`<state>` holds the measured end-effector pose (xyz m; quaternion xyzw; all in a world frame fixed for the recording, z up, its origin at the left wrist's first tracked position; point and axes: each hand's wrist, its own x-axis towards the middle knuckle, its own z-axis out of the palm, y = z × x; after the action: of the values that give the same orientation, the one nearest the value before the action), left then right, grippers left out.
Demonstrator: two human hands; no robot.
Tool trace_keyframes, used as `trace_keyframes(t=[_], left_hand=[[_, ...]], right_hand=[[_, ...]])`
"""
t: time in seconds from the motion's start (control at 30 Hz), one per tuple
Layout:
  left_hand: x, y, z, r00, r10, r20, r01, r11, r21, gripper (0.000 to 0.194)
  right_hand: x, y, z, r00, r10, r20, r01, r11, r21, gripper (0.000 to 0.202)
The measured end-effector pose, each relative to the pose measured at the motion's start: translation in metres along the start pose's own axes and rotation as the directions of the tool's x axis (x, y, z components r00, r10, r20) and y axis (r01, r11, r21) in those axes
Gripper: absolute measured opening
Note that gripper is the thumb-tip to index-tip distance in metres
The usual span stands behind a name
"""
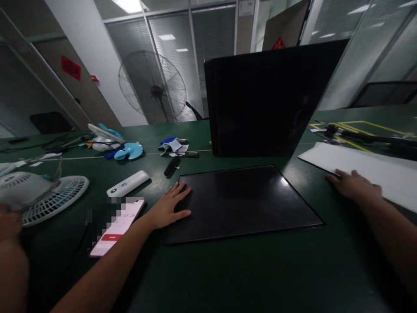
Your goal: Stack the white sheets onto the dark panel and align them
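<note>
A dark, glossy flat panel (pixel 241 202), like a display screen with a thin frame, lies flat on the green table. My left hand (pixel 169 206) rests on its left edge, open with the fingers spread. Off to the right, my right hand (pixel 356 187) lies at the near left edge of a white flat sheet (pixel 371 167); its fingers are stretched out and seem to touch that edge. A large black panel (pixel 267 104) stands upright and tilted just behind the flat panel. What props it up is hidden.
A phone (pixel 119 228) and a white oblong device (pixel 128 183) lie left of the panel. Another person's hand (pixel 9 224) is by a white fan (pixel 54 200) at far left. Blue fan blades (pixel 128 151), a small black object (pixel 172 166) and a black pole (pixel 374 138) lie farther back.
</note>
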<state>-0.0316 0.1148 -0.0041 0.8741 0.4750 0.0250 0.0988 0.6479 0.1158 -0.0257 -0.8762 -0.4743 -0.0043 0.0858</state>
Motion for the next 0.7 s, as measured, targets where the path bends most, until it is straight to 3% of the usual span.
trace_keyframes(t=[0.13, 0.27, 0.47, 0.57, 0.7], left_hand=[[0.001, -0.003, 0.004, 0.999, 0.011, -0.033, -0.012, 1.0, -0.023, 0.088], [0.003, -0.002, 0.006, 0.995, -0.048, -0.086, 0.045, 0.998, -0.032, 0.084], [0.004, 0.003, 0.012, 0.957, -0.254, -0.137, 0.262, 0.964, 0.047, 0.094], [0.004, 0.006, 0.012, 0.952, -0.255, -0.17, 0.262, 0.965, 0.021, 0.091], [0.004, 0.008, 0.007, 0.965, -0.208, -0.161, 0.205, 0.978, -0.036, 0.084]], right_hand=[[0.005, -0.004, 0.002, 0.999, -0.043, 0.029, 0.045, 0.995, -0.091, 0.061], [-0.004, -0.013, -0.008, 0.998, -0.057, 0.015, 0.059, 0.989, -0.136, 0.049], [-0.018, -0.022, -0.014, 0.99, -0.141, -0.025, 0.137, 0.982, -0.127, 0.058], [-0.021, -0.027, -0.008, 0.973, -0.232, -0.001, 0.231, 0.967, -0.109, 0.069], [-0.024, -0.031, -0.008, 0.967, -0.255, 0.031, 0.256, 0.962, -0.096, 0.062]])
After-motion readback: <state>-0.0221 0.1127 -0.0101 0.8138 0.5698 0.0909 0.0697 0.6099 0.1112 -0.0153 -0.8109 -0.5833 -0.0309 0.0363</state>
